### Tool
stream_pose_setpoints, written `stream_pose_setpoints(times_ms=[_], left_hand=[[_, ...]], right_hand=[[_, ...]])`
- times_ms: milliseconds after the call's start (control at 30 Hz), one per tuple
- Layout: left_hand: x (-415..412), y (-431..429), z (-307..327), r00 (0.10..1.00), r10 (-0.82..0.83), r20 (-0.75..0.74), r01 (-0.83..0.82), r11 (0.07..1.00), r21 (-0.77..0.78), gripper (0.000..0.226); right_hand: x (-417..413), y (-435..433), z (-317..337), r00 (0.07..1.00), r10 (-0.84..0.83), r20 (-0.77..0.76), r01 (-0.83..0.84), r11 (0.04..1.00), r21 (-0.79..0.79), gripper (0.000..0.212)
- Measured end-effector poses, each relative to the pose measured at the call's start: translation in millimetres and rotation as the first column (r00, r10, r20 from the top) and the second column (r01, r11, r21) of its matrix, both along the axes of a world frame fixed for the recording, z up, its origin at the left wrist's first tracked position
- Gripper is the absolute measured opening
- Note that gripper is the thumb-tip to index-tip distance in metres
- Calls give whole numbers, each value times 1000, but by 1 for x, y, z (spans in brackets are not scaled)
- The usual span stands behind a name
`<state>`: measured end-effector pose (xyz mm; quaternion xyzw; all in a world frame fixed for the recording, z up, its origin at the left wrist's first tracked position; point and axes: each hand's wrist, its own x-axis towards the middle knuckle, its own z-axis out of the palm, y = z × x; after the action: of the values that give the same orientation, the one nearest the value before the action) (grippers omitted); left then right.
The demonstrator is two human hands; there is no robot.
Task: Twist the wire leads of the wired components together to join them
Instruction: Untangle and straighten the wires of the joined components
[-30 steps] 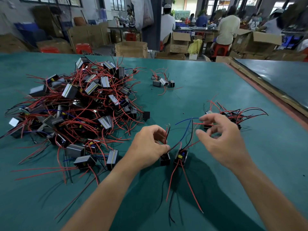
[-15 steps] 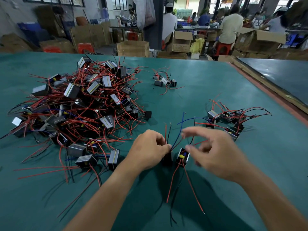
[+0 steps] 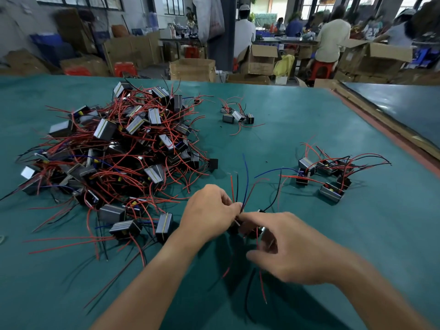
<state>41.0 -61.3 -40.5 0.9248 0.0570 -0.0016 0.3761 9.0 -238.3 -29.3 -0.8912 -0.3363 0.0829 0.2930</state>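
Two small black wired components [image 3: 234, 228] sit on the green table [image 3: 285, 139] between my hands, mostly hidden. My left hand [image 3: 209, 213] pinches a bunch of red, black and blue leads [image 3: 245, 184] that fan upward from its fingertips. My right hand [image 3: 283, 246] reaches in from the right, index finger touching the components by my left fingertips, its other fingers loosely curled. Red and black leads [image 3: 262, 289] trail toward me below the hands.
A big heap of wired components [image 3: 114, 158] covers the table's left. A small cluster [image 3: 235, 115] lies farther back, and another group [image 3: 331, 175] sits to the right. A red-edged table border [image 3: 390, 139] runs along the right. Boxes and people fill the background.
My right hand has moved left and down from the right-hand group to the components beside my left fingers. The gathered leads now stand more upright.
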Motion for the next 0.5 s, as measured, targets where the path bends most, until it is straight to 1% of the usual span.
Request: stream_pose_setpoints(times_ms=[33, 100, 133, 167, 200, 233, 267, 300, 333, 367, 400, 433, 467, 500], left_hand=[[1, 1, 0, 1000, -7, -9, 7, 1000, 4, 32], [2, 2, -1, 998, -38, -46, 35, 997, -72, 34], [2, 2, -1, 995, -59, -77, 48, 990, -135, 33], [2, 2, -1, 990, -85, -110, 62, 978, -197, 30], [1, 2, -1, 984, -112, -139, 75, 966, -247, 26], [1, 1, -1, 979, -130, -159, 81, 956, -281, 23], [0, 1, -1, 978, -133, -163, 80, 951, -298, 21], [0, 1, -1, 981, -122, -149, 71, 950, -305, 20], [1, 0, 0, 988, -96, -119, 60, 958, -279, 19], [1, 1, -1, 995, -68, -76, 50, 976, -211, 18], [0, 1, 0, 999, -42, -31, 39, 994, -107, 17], [-1, 2, 1, 1000, -22, 16, 22, 1000, 10, 17], [-3, 2, 1, 999, -10, 53, 6, 997, 75, 17], [-3, 1, 2, 997, -7, 72, 1, 997, 75, 16]], right_hand=[[-1, 0, 2, 1000, -4, -1, 4, 1000, 11, 38], [-1, -1, 7, 1000, -5, -20, 6, 996, 86, 42], [0, -2, 10, 997, -10, -78, 21, 989, 146, 42], [2, -4, 11, 984, -31, -177, 71, 973, 220, 44], [5, -5, 10, 962, -71, -263, 143, 954, 263, 50], [8, -7, 9, 945, -126, -301, 208, 943, 260, 53], [11, -8, 7, 948, -180, -262, 239, 947, 215, 51], [13, -8, 5, 962, -218, -163, 243, 958, 150, 41], [14, -9, 1, 970, -241, -30, 243, 967, 74, 28], [15, -9, -1, 963, -254, 84, 253, 967, 24, 20], [14, -9, -3, 951, -265, 161, 266, 964, 16, 19], [14, -8, -3, 940, -280, 195, 276, 960, 49, 19], [13, -8, -2, 933, -298, 202, 283, 954, 100, 18], [12, -8, -2, 933, -305, 188, 278, 947, 157, 17]])
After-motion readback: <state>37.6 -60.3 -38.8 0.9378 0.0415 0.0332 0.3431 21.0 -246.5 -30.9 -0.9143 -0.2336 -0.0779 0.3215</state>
